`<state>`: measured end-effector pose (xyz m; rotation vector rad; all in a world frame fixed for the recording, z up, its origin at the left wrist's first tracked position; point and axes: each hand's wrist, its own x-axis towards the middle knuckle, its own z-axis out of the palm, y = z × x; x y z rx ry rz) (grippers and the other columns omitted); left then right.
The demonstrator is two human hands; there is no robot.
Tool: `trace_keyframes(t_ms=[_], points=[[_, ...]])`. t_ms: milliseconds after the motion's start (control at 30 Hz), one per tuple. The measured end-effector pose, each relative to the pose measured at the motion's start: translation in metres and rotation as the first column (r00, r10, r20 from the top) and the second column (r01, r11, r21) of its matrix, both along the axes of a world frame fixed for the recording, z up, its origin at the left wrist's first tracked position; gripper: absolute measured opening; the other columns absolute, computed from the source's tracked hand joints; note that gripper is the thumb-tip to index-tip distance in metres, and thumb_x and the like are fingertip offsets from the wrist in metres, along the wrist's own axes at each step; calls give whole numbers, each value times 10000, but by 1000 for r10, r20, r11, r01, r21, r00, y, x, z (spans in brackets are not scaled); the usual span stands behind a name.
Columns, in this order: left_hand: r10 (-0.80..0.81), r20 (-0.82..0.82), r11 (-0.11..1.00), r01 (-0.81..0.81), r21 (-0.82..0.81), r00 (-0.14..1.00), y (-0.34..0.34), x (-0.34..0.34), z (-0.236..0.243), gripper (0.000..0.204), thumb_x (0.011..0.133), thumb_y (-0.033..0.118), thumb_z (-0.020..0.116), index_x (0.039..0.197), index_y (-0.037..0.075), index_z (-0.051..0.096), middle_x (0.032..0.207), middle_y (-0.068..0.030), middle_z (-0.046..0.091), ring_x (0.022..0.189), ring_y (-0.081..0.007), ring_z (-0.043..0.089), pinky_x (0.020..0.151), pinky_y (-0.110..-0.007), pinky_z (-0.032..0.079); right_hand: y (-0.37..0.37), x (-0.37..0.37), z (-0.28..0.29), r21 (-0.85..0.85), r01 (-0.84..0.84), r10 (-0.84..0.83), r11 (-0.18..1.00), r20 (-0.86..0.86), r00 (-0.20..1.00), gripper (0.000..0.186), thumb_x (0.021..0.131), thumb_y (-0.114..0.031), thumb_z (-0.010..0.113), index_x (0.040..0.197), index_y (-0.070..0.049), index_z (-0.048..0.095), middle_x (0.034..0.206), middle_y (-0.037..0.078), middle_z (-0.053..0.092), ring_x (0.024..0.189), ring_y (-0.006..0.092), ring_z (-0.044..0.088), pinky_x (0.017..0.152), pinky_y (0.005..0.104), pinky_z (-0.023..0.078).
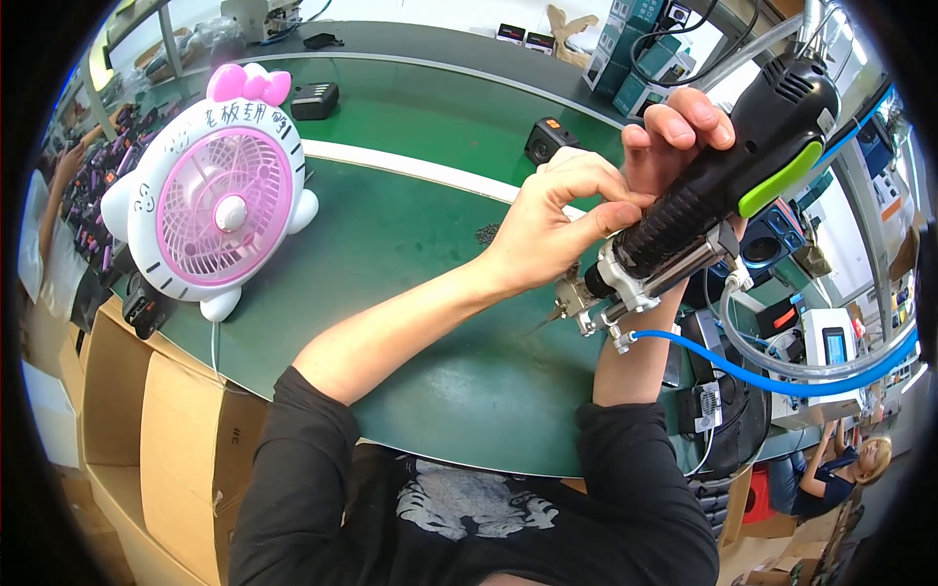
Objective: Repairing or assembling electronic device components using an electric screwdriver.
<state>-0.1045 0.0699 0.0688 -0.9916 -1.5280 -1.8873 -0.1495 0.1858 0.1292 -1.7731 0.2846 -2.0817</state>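
An electric screwdriver (684, 200), black with a green lever, hangs tilted at the right, its bit end pointing down and left over the green table. My left hand (562, 220) is closed in a pinch right beside its barrel; what the fingertips hold is hidden. Partly behind the barrel, my right hand (674, 137) has its fingers curled near the left one, and the screwdriver covers its palm. Metal fittings (625, 283) and a blue air hose (762, 376) join the tool's lower end. A small heap of dark bits (487, 233) lies left of my left hand.
On the left stands a white and pink fan (232, 210). Small black devices (549, 140) sit beyond a white strip. A controller box (829, 342) and cables crowd the right. An open cardboard box (181, 439) is at lower left. Another person (831, 479) sits far right.
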Motion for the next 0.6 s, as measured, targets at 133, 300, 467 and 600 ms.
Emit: trace_keyframes(t_ms=[133, 300, 467, 600], points=[[125, -155, 986, -140, -93, 980, -3, -2, 0, 231, 787, 232, 798, 969, 96, 755, 952, -9, 687, 958, -180, 562, 939, -329, 379, 6, -1, 2, -6, 119, -119, 993, -61, 991, 483, 915, -406, 641, 1161, -10, 515, 1246, 117, 459, 1202, 285, 485, 1078, 453, 384], [208, -228, 938, -261, -230, 951, -5, 5, 8, 418, 692, 303, 866, 1033, 92, 749, 971, -35, 690, 980, -195, 575, 945, -337, 394, 17, -2, 5, -1, 178, -178, 984, -7, 984, 577, 951, -534, 548, 1162, 1, 514, 1231, 123, 466, 1162, 297, 506, 1048, 463, 401], [-49, 82, 977, 65, -202, 995, -16, 0, 10, 476, 695, 259, 868, 1115, 73, 738, 905, -67, 686, 908, -169, 594, 879, -319, 442, 14, -1, 2, 100, 370, -374, 924, 33, 927, 497, 872, -441, 692, 1113, -36, 533, 1198, 86, 449, 1105, 231, 494, 1028, 436, 368], [-208, 283, 953, 259, -158, 936, -24, 0, 19, 462, 724, 185, 847, 1141, 35, 720, 941, -67, 711, 905, -126, 622, 873, -294, 470, 9, 4, 1, 87, 291, -299, 953, 99, 949, 599, 937, -547, 550, 1153, 11, 520, 1212, 111, 455, 1067, 267, 538, 940, 415, 462]])
